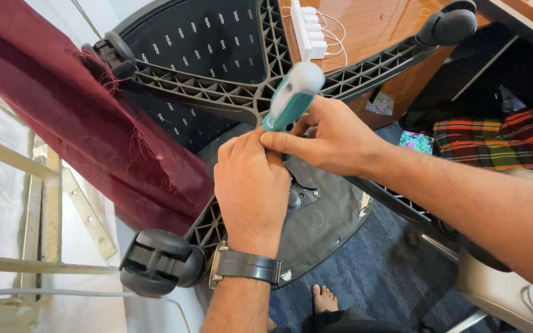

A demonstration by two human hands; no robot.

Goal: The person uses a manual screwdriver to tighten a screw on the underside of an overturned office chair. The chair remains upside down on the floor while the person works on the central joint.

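An office chair lies overturned with its black star base (217, 92) and castor wheels (155, 262) facing me. My right hand (331, 139) grips a teal and white screwdriver handle (292, 95), which points down toward the metal bracket (300, 194) on the underside of the seat (328, 225). My left hand (251, 188), with a dark watch on its wrist, is closed around the tool's lower part, just below the right hand's fingers. The screwdriver's tip is hidden behind my hands.
A dark red curtain (63, 105) hangs at the left beside a window frame (44, 203). A white power strip (309, 28) lies on the wooden desk (377, 24) behind. Plaid cloth (495, 142) sits at the right. My bare foot (325, 299) rests on blue carpet.
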